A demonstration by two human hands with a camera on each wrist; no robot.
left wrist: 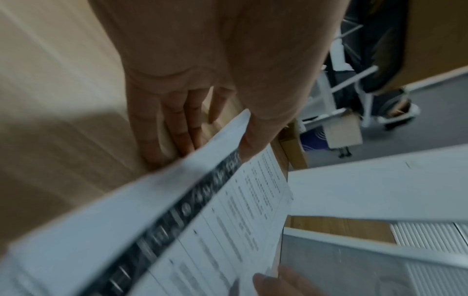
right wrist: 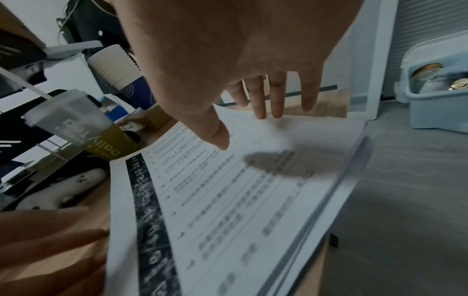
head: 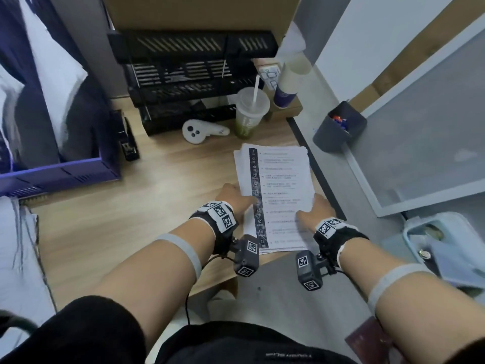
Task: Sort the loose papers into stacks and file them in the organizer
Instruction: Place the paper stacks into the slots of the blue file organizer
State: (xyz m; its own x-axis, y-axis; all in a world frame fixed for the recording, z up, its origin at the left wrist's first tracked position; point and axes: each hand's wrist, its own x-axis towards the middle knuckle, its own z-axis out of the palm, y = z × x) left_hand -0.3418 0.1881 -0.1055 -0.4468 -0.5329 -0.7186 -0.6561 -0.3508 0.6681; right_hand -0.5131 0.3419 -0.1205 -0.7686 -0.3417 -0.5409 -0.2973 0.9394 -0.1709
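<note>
Since sheets lie uneven: squaring papers (head: 275, 195) at desk's (head: 105, 232) right edge.
Left hand (head: 236, 197): thumb on top, fingers beneath, pinching the side.
Right hand (head: 313, 210): fingers straight, steadying the opposite side.

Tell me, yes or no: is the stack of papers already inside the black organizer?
No, the stack of papers lies on the wooden desk, in front of the black organizer.

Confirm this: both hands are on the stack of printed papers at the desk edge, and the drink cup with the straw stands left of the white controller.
One detail is wrong. In the head view the drink cup stands right of the white controller, not left. Both the left hand and right hand are on the paper stack at the desk edge.
</note>
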